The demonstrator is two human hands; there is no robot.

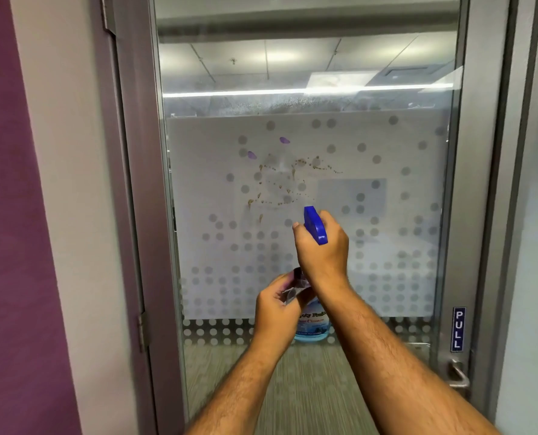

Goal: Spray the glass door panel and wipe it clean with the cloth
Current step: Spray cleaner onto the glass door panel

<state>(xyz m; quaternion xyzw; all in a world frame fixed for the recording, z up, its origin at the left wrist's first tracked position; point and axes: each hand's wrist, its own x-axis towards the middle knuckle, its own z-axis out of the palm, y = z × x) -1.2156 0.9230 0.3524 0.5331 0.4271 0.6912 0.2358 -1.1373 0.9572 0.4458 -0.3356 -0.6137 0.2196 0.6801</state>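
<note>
The right hand (321,249) was closed around the upright spray bottle (312,321), its blue nozzle (315,224) aimed up and left at brown splatters (288,183) on the glass door panel (387,152), while the left hand (277,306), lower, clutched the cloth (293,287).

— Where's the spray bottle (311,324)?
— Before the glass door panel (387,171), in the right hand (322,249); left hand (277,304) just below-left, holding the cloth (294,285).
— And the stains (280,186)?
— On the panel, above the hands. Door handle (457,376) low right, under the PULL sign (458,329).
</note>
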